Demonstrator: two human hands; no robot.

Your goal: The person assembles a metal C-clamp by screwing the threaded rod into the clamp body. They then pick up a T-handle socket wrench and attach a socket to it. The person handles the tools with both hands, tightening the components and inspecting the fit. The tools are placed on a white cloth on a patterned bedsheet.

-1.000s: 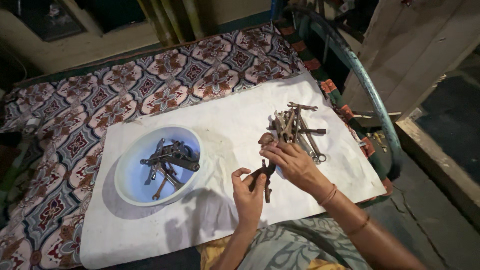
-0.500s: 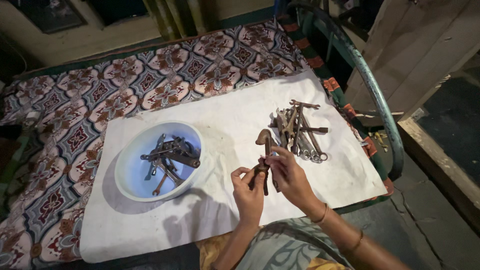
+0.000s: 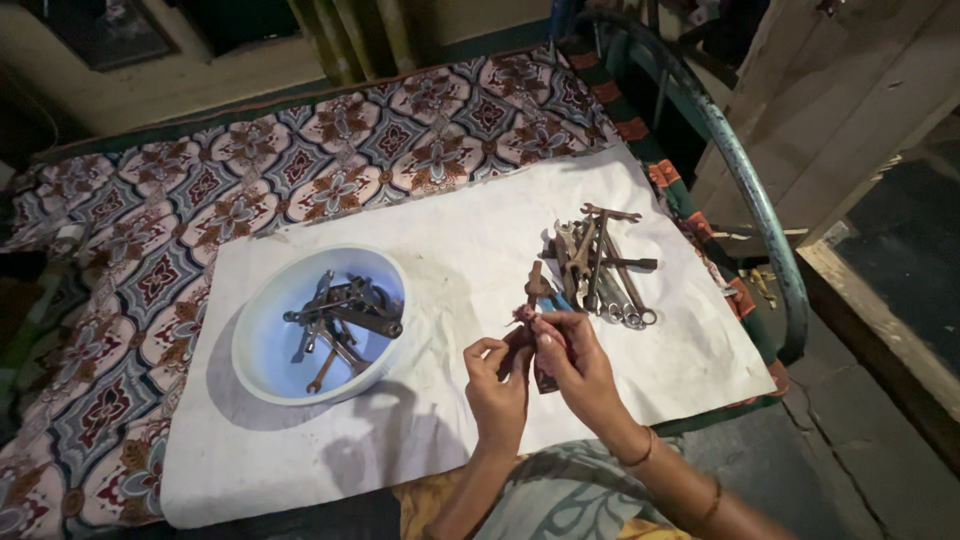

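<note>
White sheet [image 3: 450,230] over a patterned bedcover [image 3: 150,240]; one bowl [image 3: 250,350] of tools at 9 o'clock, one wrench pile [image 3: 600,265] at 1 o'clock. Both hands meet at centre, closed on one rusty tool [image 3: 537,290]: left hand [image 3: 497,385] pinches its lower end, right hand [image 3: 572,360] its middle. Long axis runs 12 to 6, head toward the pile, right hand nearer.

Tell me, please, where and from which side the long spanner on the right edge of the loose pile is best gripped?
Probably the spanner's bare middle shank, from the right: that side faces open white cloth, while other tools crowd its left and overlap its upper end.
</note>
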